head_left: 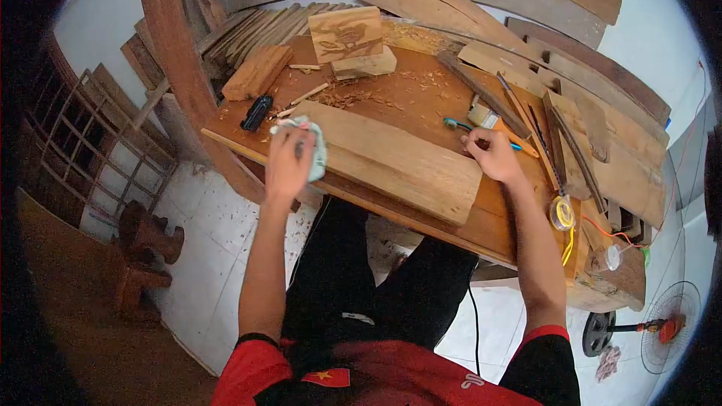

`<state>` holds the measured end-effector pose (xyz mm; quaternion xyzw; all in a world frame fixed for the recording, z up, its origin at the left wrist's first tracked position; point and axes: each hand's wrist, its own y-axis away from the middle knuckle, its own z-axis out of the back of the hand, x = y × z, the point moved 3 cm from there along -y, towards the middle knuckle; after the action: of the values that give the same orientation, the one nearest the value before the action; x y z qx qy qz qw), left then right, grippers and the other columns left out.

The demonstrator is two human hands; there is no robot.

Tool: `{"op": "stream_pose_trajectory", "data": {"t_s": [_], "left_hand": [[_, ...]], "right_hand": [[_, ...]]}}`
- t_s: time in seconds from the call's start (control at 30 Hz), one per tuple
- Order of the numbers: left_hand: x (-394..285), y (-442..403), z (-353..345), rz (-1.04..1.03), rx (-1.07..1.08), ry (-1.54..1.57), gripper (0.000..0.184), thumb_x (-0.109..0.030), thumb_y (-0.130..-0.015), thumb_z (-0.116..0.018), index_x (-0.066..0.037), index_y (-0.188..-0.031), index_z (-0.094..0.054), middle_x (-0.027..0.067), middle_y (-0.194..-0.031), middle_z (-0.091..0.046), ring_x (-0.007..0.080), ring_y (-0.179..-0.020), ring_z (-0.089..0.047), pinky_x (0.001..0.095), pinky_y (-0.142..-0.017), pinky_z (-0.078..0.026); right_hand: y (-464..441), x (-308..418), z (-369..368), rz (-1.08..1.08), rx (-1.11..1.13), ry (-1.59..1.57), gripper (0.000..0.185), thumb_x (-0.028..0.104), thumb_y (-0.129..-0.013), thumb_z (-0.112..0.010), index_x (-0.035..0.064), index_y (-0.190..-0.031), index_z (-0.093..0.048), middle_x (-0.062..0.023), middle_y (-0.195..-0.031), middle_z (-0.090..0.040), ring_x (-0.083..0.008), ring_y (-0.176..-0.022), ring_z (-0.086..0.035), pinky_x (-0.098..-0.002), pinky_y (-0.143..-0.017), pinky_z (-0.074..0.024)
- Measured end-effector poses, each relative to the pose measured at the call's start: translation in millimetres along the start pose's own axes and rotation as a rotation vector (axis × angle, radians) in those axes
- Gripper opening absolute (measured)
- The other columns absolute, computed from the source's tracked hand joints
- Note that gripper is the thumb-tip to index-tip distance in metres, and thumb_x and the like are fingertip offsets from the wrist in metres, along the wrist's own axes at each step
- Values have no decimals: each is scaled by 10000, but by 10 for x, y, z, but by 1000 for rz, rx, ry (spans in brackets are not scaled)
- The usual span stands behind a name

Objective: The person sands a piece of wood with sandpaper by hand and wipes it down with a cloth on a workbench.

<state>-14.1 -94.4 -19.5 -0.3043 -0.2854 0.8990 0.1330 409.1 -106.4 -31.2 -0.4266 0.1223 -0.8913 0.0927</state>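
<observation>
My left hand (289, 162) is closed around a crumpled pale green and white cloth (316, 156) at the left end of a long wooden board (391, 158). The board lies flat along the table's near edge. At the board's right end, my right hand (492, 156) is closed, thumb and fingertips pinched together; whatever is between them is hidden. A toothbrush with a teal-blue handle (456, 124) passes behind this hand, and I cannot tell whether it is touched. A paintbrush (483, 115) lies just beyond.
On the brown table (421, 83) are wood shavings, a wooden block (257, 73), a black tool (257, 113) and a carved wooden plaque (346, 34). A tape measure (562, 213) sits at the right, near stacked planks (620, 146). A fan (668, 328) stands on the floor.
</observation>
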Motion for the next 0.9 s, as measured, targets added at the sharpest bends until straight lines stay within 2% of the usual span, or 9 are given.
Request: {"op": "stream_pose_trajectory", "data": {"t_s": [0.23, 0.37, 0.43, 0.53, 0.57, 0.67, 0.77, 0.83, 0.9], "left_hand": [[-158, -4, -155, -158, -140, -143, 273, -193, -981, -641, -54, -1213, -679, 172, -1161, -643, 403, -1119, -580, 518, -1013, -447], [-930, 443, -388, -292, 115, 102, 393, -196, -994, -626, -58, -1361, -596, 196, -1358, -616, 450, -1207, -568, 549, -1080, -423], [-1288, 671, -465, -344, 295, 219, 475, -235, -1003, -627, -83, -1446, -546, 207, -1435, -581, 459, -1264, -552, 561, -1124, -407], [-1590, 650, -312, -358, 382, 305, 470, -191, -979, -638, -98, -1435, -573, 183, -1473, -573, 465, -1284, -549, 538, -1108, -433], [-1498, 579, -334, -319, 457, 338, 512, -260, -999, -623, -113, -1483, -541, 183, -1523, -535, 477, -1327, -522, 537, -1145, -405], [-1007, 299, -451, -349, 378, 22, 519, -313, -1030, -583, -111, -1504, -522, 180, -1571, -490, 488, -1398, -465, 540, -1182, -364], [-474, -143, -467, -188, 359, -171, 574, -400, -1071, -474, -107, -1563, -446, 183, -1632, -406, 475, -1485, -360, 542, -1246, -250], [-268, -333, -470, -52, 409, -237, 635, -454, -1082, -399, -86, -1599, -383, 206, -1653, -363, 434, -1525, -317, 545, -1284, -155], [-232, -336, -495, -17, 412, -317, 640, -436, -1080, -369, -85, -1615, -346, 203, -1673, -323, 434, -1534, -300, 559, -1285, -137]], "right_hand": [[-11, -71, -10, 54, -14, -12, 308, 235, -941, -720, -40, -812, -674, -153, -719, -670, -177, -660, -585, -367, -643, -482], [-12, -40, -9, 5, 10, 9, 314, 241, -953, -712, -40, -815, -682, -149, -727, -685, -188, -673, -606, -372, -650, -489], [-10, -39, -8, 13, 27, 22, 296, 196, -975, -690, -38, -795, -659, -98, -748, -702, -139, -729, -628, -332, -698, -508], [-19, -5, -5, 20, 41, 50, 291, 179, -990, -681, -31, -791, -653, -66, -752, -705, -113, -740, -622, -313, -700, -505], [-11, 3, 8, 18, 43, 62, 290, 181, -993, -683, -28, -794, -657, -64, -749, -703, -112, -731, -614, -313, -688, -499], [-3, 41, 5, 34, 3, 14, 303, 223, -956, -710, -33, -795, -685, -133, -726, -700, -172, -685, -623, -348, -676, -500], [-6, 38, 9, -66, 39, 17, 272, 183, -950, -702, -39, -796, -668, -128, -738, -700, -165, -720, -640, -336, -714, -510], [-16, -1, -15, 22, 1, -27, 253, 163, -949, -692, -42, -803, -658, -122, -741, -698, -154, -724, -635, -334, -716, -511], [-2, 0, -9, 67, -8, -60, 225, 136, -952, -671, -43, -818, -644, -113, -756, -703, -138, -734, -624, -328, -715, -510]]}}
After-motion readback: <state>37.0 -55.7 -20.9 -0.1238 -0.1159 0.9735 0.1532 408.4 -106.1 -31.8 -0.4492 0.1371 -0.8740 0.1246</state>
